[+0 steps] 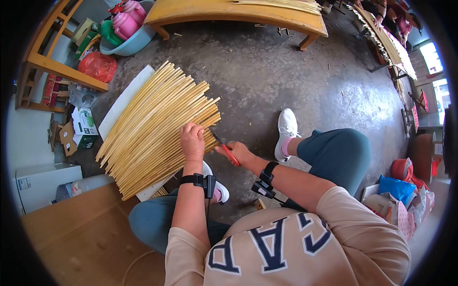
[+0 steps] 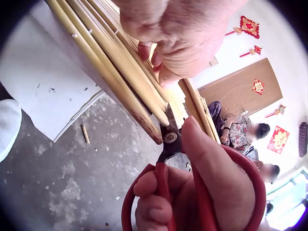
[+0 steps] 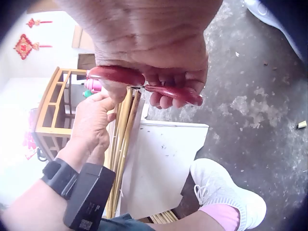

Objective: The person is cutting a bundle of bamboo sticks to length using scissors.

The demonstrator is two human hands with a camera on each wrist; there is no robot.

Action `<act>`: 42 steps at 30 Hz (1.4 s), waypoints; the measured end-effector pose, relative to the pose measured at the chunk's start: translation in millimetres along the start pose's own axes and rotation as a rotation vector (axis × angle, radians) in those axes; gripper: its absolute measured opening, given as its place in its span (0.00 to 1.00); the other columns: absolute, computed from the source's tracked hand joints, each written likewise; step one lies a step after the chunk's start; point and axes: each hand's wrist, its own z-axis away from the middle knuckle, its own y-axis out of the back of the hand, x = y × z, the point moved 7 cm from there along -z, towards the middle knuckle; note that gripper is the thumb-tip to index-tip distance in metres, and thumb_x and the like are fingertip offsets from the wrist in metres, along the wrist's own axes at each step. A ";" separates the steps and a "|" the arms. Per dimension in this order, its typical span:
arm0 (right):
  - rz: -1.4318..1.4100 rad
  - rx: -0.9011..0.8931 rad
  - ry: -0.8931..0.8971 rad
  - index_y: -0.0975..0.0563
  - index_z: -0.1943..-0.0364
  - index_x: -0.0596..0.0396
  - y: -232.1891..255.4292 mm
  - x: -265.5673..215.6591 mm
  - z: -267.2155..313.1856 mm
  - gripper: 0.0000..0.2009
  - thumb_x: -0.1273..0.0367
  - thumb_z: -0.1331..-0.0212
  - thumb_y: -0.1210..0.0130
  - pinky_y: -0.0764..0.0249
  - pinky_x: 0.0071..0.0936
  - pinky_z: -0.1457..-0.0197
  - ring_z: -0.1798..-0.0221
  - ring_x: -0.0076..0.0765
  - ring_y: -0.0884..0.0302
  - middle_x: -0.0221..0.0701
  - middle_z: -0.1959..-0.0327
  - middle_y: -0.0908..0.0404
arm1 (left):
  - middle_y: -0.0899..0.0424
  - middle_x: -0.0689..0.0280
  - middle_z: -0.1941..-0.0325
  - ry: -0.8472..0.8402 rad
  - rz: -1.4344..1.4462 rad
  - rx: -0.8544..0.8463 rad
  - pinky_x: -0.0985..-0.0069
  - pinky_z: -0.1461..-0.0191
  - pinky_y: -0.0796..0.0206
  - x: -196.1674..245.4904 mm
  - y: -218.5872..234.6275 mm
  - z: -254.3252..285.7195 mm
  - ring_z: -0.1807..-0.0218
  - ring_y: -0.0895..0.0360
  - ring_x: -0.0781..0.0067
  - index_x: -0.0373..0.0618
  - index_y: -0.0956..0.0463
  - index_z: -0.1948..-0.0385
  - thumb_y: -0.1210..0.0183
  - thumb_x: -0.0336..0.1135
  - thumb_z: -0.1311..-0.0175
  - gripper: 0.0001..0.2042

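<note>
A wide fan of thin bamboo sticks (image 1: 148,128) lies on a white board (image 1: 119,106) by the person's left leg. The left hand (image 1: 192,141) is at the near-right ends of the sticks. In the left wrist view its bent fingers (image 2: 166,62) pinch at a stick among the others. My right hand (image 1: 242,155) grips red-handled scissors (image 2: 170,138), its thumb in one loop and fingers in the other. The scissor blades reach the tip of a stick (image 2: 149,98), just below the left hand. Beside that tip, another stick end has dark marks.
A wooden table (image 1: 200,12) with more sticks stands ahead. A blue basin (image 1: 131,45) holding pink and green containers is at the back left. Bags (image 1: 398,190) lie at right. Stick scraps dot the concrete floor (image 1: 257,71). Other people (image 2: 240,132) sit farther off.
</note>
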 end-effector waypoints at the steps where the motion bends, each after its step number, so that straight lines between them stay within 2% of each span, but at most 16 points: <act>1: -0.037 -0.004 -0.004 0.24 0.77 0.61 -0.6 0.8 -3.5 0.30 0.42 0.53 0.49 0.32 0.30 0.71 0.76 0.38 0.28 0.40 0.82 0.26 | 0.27 0.66 0.70 0.000 0.000 0.000 0.68 0.57 0.39 0.4 -0.4 -0.2 0.62 0.33 0.62 0.45 0.24 0.78 0.40 0.26 0.57 0.04; 2: -0.075 -0.009 -0.008 0.25 0.79 0.58 -1.3 2.1 -6.4 0.27 0.44 0.53 0.47 0.34 0.21 0.80 0.85 0.23 0.31 0.29 0.87 0.29 | 0.28 0.66 0.70 -0.013 -0.001 0.011 0.68 0.57 0.39 1.9 -0.1 -0.2 0.63 0.33 0.62 0.45 0.24 0.79 0.41 0.27 0.57 0.03; 11: 0.074 0.057 0.114 0.24 0.76 0.61 3.5 -6.2 -4.0 0.28 0.44 0.53 0.46 0.31 0.25 0.77 0.83 0.28 0.28 0.34 0.87 0.27 | 0.27 0.66 0.71 -0.002 -0.003 -0.002 0.68 0.57 0.39 6.1 -0.7 0.1 0.63 0.32 0.62 0.45 0.24 0.79 0.41 0.27 0.56 0.03; 21: 0.091 0.105 0.178 0.24 0.77 0.61 0.2 -7.2 -4.4 0.27 0.45 0.51 0.46 0.31 0.29 0.73 0.78 0.32 0.25 0.38 0.84 0.26 | 0.27 0.67 0.69 0.011 0.001 -0.023 0.68 0.56 0.39 8.5 -0.2 -3.7 0.62 0.33 0.62 0.46 0.27 0.78 0.39 0.26 0.59 0.06; 26: 0.123 0.129 0.191 0.24 0.76 0.62 -3.4 -9.4 -4.1 0.28 0.44 0.50 0.49 0.30 0.31 0.69 0.75 0.39 0.24 0.41 0.81 0.24 | 0.27 0.66 0.67 0.014 -0.009 -0.046 0.68 0.56 0.40 9.2 -3.4 -4.4 0.61 0.33 0.61 0.45 0.29 0.78 0.39 0.24 0.60 0.08; 30: 0.018 0.101 0.126 0.24 0.76 0.62 -7.8 -7.0 -1.6 0.27 0.46 0.51 0.48 0.30 0.32 0.68 0.74 0.40 0.24 0.42 0.81 0.25 | 0.28 0.66 0.67 -0.004 0.011 -0.046 0.67 0.55 0.40 10.0 -5.9 -3.7 0.60 0.34 0.61 0.44 0.29 0.78 0.40 0.23 0.60 0.08; 33: 0.094 0.205 0.222 0.24 0.76 0.63 -6.3 -8.9 -2.2 0.23 0.51 0.52 0.46 0.30 0.31 0.69 0.76 0.36 0.24 0.41 0.83 0.25 | 0.28 0.65 0.67 -0.014 0.032 -0.057 0.67 0.55 0.40 11.4 -8.3 -3.1 0.60 0.34 0.61 0.44 0.29 0.78 0.40 0.23 0.60 0.08; 35: -0.054 0.153 0.167 0.23 0.75 0.63 -8.1 -7.5 0.2 0.21 0.54 0.55 0.47 0.30 0.37 0.63 0.69 0.54 0.25 0.50 0.78 0.25 | 0.28 0.65 0.67 -0.006 0.034 -0.055 0.67 0.56 0.40 11.0 -9.9 -2.1 0.60 0.34 0.60 0.44 0.29 0.78 0.40 0.23 0.60 0.08; 36: -0.054 0.154 0.165 0.23 0.75 0.63 -9.4 -8.3 0.6 0.21 0.54 0.55 0.47 0.30 0.37 0.63 0.69 0.54 0.25 0.50 0.78 0.25 | 0.28 0.65 0.67 0.002 0.033 -0.051 0.67 0.56 0.40 10.5 -10.2 -1.7 0.60 0.33 0.60 0.44 0.29 0.78 0.40 0.23 0.60 0.08; 38: -0.148 0.164 0.086 0.24 0.78 0.62 -10.8 -4.7 0.8 0.17 0.58 0.53 0.46 0.32 0.26 0.79 0.85 0.28 0.28 0.35 0.86 0.26 | 0.28 0.64 0.67 -0.018 0.023 -0.062 0.67 0.56 0.40 11.9 -12.3 0.1 0.60 0.33 0.60 0.44 0.29 0.78 0.40 0.23 0.60 0.08; 39: -0.148 0.163 0.086 0.24 0.78 0.62 -9.7 -5.3 0.7 0.17 0.58 0.53 0.46 0.32 0.26 0.79 0.85 0.28 0.28 0.35 0.86 0.26 | 0.28 0.64 0.67 -0.038 0.013 -0.072 0.67 0.56 0.40 13.2 -13.6 0.9 0.61 0.33 0.59 0.44 0.29 0.78 0.40 0.23 0.60 0.08; 41: -0.132 0.153 0.117 0.23 0.75 0.63 -4.9 -13.4 3.9 0.22 0.53 0.55 0.46 0.29 0.37 0.66 0.71 0.53 0.24 0.50 0.79 0.25 | 0.28 0.64 0.67 -0.026 0.044 -0.038 0.67 0.56 0.40 10.8 -12.2 1.3 0.61 0.33 0.59 0.44 0.29 0.78 0.40 0.23 0.60 0.08; 42: -0.133 0.155 0.118 0.23 0.75 0.63 -6.0 -10.5 5.3 0.22 0.53 0.55 0.46 0.29 0.37 0.66 0.71 0.53 0.24 0.50 0.79 0.25 | 0.28 0.64 0.67 -0.016 0.076 -0.003 0.67 0.56 0.40 8.7 -9.7 1.3 0.61 0.32 0.59 0.44 0.29 0.78 0.40 0.23 0.60 0.08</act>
